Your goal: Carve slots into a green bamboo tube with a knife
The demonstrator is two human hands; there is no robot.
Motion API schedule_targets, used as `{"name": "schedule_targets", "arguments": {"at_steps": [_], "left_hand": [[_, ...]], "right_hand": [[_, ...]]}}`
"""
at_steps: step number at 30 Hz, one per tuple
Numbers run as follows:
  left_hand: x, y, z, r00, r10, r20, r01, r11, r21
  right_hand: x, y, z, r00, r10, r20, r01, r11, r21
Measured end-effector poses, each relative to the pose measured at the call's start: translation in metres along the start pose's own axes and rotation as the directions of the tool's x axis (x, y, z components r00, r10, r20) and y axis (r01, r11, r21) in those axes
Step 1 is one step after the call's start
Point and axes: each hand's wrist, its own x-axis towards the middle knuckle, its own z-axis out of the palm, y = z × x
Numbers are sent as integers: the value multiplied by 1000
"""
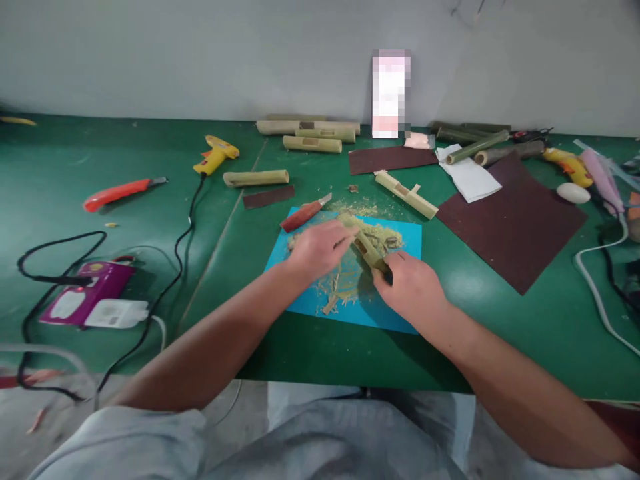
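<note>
My right hand (413,280) is closed around the near end of a pale bamboo tube (369,251) with a rectangular slot cut in its side. Across the tube's farther part, the fingers of my left hand (320,248) are pinched together on it; a dark sliver shows beneath them, too small to name. The tube slants over a blue sheet (400,313) strewn with greenish shavings and dust (345,283). Beyond my left hand lies a carving knife with a reddish-brown handle (303,215), its blade pointing away to the right.
Slotted bamboo pieces (407,195) lie farther back, with brown sheets (520,227) and white paper (470,175) at right. On the left are a yellow glue gun (216,157), a red utility knife (120,193) and a purple power strip (93,290) with trailing cords. A phone (390,93) leans against the wall.
</note>
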Motion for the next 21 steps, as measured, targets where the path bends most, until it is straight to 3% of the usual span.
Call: {"name": "schedule_targets", "arguments": {"at_steps": [5, 9, 12, 16, 21], "left_hand": [[0, 0, 1, 999, -31, -31, 31, 1000, -1], [-1, 1, 2, 1000, 8, 23, -7, 999, -42], [-1, 1, 2, 998, -45, -31, 45, 999, -25], [-1, 1, 2, 1000, -15, 21, 15, 1000, -4], [0, 2, 2, 1000, -28, 7, 28, 1000, -5]], "right_hand": [[0, 0, 0, 1000, -3, -4, 3, 1000, -1], [0, 1, 0, 1000, 4, 1, -4, 1000, 5], [0, 1, 0, 1000, -1, -9, 1, 1000, -4], [0, 0, 0, 1000, 1, -1, -1, 1000, -10], [0, 0, -1, 1000, 7, -1, -7, 1000, -16]]}}
